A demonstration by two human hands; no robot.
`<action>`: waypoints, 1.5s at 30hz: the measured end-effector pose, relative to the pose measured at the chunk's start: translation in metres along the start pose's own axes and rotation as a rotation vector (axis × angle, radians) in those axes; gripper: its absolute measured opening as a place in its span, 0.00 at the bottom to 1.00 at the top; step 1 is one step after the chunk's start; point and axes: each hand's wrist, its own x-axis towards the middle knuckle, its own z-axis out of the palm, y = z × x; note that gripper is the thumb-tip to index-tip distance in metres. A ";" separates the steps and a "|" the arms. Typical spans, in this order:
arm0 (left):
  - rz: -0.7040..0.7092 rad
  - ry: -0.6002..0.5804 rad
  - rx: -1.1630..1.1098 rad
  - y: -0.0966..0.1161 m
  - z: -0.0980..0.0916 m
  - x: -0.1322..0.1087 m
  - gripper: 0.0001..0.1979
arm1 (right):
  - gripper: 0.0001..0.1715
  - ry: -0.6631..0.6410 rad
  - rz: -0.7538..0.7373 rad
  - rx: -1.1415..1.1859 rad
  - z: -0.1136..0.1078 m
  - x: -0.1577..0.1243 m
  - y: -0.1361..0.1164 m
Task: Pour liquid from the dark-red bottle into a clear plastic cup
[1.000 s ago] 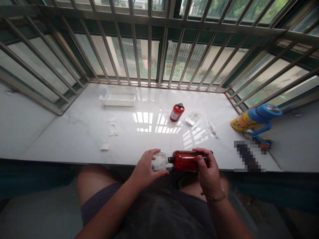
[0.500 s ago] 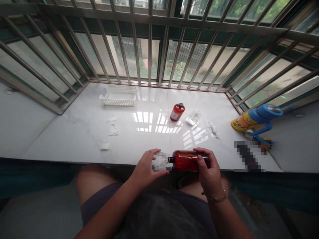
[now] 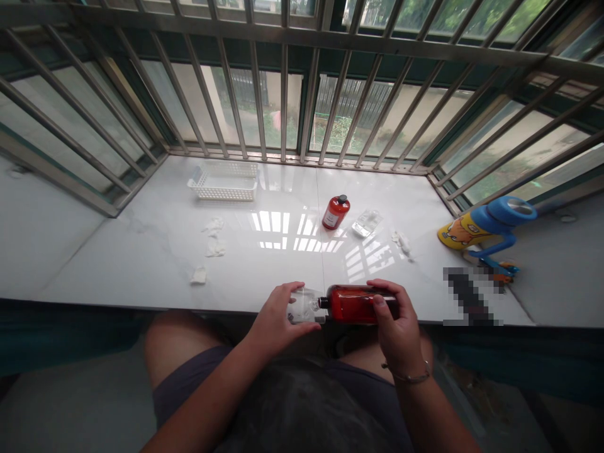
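My right hand (image 3: 394,327) grips a large amber-red bottle (image 3: 352,304) tipped on its side, its neck pointing left. The neck meets a small clear plastic container (image 3: 302,306) that my left hand (image 3: 276,321) holds closed around it. Both hands hover at the near edge of the white marble sill (image 3: 264,264), above my lap. A smaller red bottle (image 3: 335,212) with a black cap stands upright farther back on the sill.
A white plastic basket (image 3: 224,182) sits at the back left. Crumpled white wads (image 3: 214,238) lie on the left, another wad (image 3: 401,242) and a clear packet (image 3: 367,223) on the right. A blue and yellow toy (image 3: 486,226) stands at the right edge. Metal window bars (image 3: 283,94) enclose the sill.
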 end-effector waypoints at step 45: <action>-0.009 -0.007 0.030 -0.014 0.002 0.002 0.42 | 0.21 0.002 -0.033 -0.056 -0.004 0.001 -0.001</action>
